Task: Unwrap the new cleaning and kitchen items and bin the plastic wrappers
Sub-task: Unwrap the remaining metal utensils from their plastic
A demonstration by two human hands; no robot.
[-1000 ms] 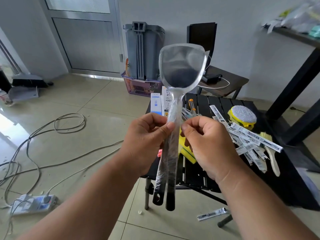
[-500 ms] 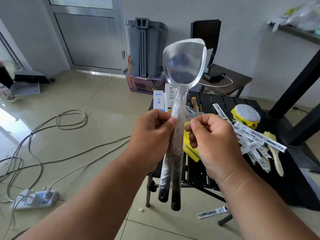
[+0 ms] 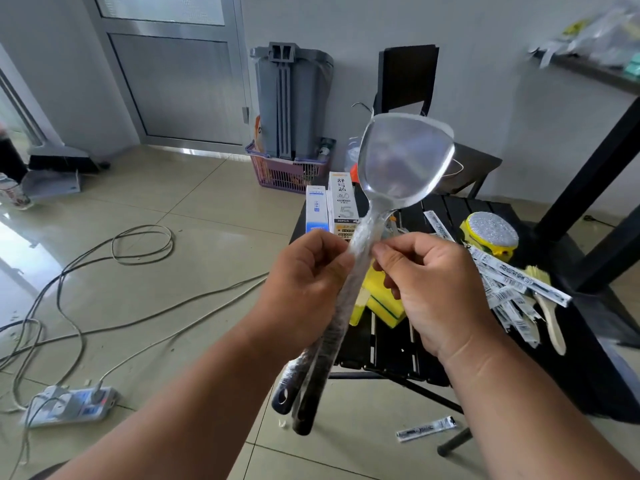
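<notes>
Off on the floor at the left we pass a power strip (image 3: pixel 67 405) with its loose cables, and then we come to the action: our left hand (image 3: pixel 304 282) is curled around the wrapped utensil bundle (image 3: pixel 349 282), thumb and fingers pinching the clear plastic wrapper (image 3: pixel 367 226) at the neck. The bundle stands tilted in mid-air in front of us, over the near left edge of the tabletop (image 3: pixel 446 216), its transparent spoon head (image 3: pixel 403 161) up top and the dark handles hanging below our wrists. Just beside it, our right hand (image 3: pixel 433 289) has its fingers bent, fingertips nipping the film from the other side. We judge this as the opening step: finding an edge. Next we need a firm tear or peel along the handle. Further right, sponges (image 3: pixel 382 308), a scrubber pad (image 3: pixel 490 235) and labelled packets (image 3: pixel 512 275) wait on the tabletop.
</notes>
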